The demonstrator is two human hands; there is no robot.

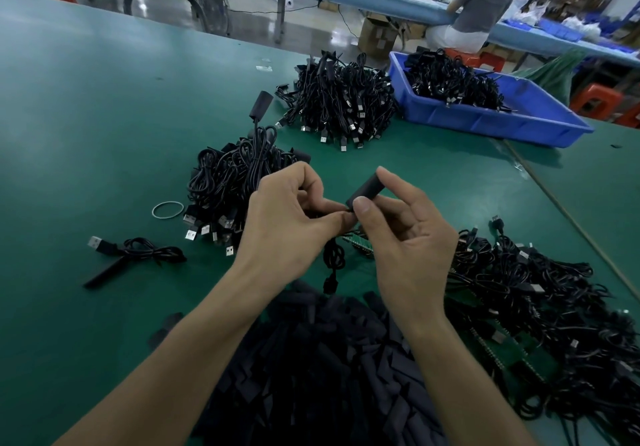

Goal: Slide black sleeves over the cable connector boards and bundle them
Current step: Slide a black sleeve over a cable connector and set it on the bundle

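In the head view, the right hand is pinching a black sleeve between thumb and forefinger above the middle of the table. The left hand is pinching the cable end at the sleeve's mouth. A sleeved pile is lying beyond the hands. Unsleeved cables are crowding the right edge and loose sleeves the near edge, so plenty of work is likely remaining.

No legible txt or labels anywhere.
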